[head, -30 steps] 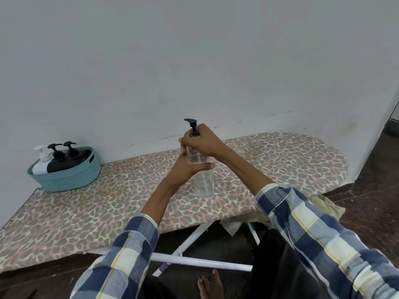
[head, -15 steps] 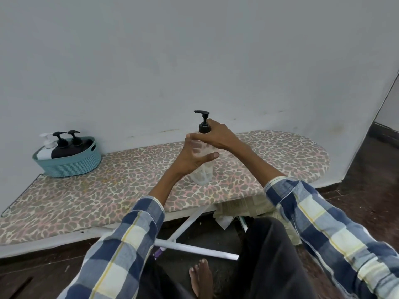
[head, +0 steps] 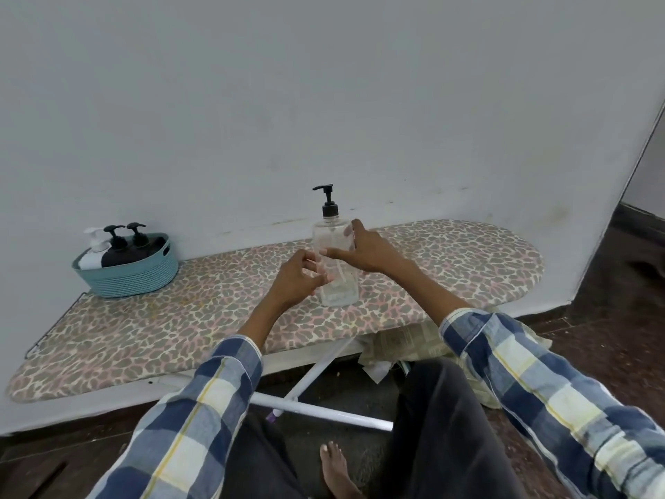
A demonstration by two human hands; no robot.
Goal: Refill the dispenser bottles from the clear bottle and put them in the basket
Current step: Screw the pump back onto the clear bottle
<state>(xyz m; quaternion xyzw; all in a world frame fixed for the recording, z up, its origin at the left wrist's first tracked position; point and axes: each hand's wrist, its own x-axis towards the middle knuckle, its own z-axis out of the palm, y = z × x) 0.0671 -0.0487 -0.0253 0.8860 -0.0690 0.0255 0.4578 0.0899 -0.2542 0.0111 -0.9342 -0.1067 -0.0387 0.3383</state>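
A clear bottle (head: 335, 268) with a black pump top stands upright on the leopard-print ironing board (head: 180, 318), near its middle. My left hand (head: 298, 279) is just left of the bottle, fingers apart, fingertips at its lower side. My right hand (head: 363, 248) is spread at the bottle's right shoulder, its thumb lying across the front; neither hand grips it. At the board's far left a teal basket (head: 133, 273) holds a white dispenser bottle (head: 93, 252) and two black dispenser bottles (head: 117, 252), lying tilted with pumps up.
A plain wall runs close behind the board. The board's white legs (head: 324, 414) cross on the dark floor below, beside my bare foot (head: 336, 470). Crumpled cloth and paper (head: 406, 342) lie under the board's right end. A doorway opens at far right.
My right hand has come off the pump top and dropped to the bottle's shoulder. My left hand has loosened its hold on the body. The bottle now stands by itself on the board.
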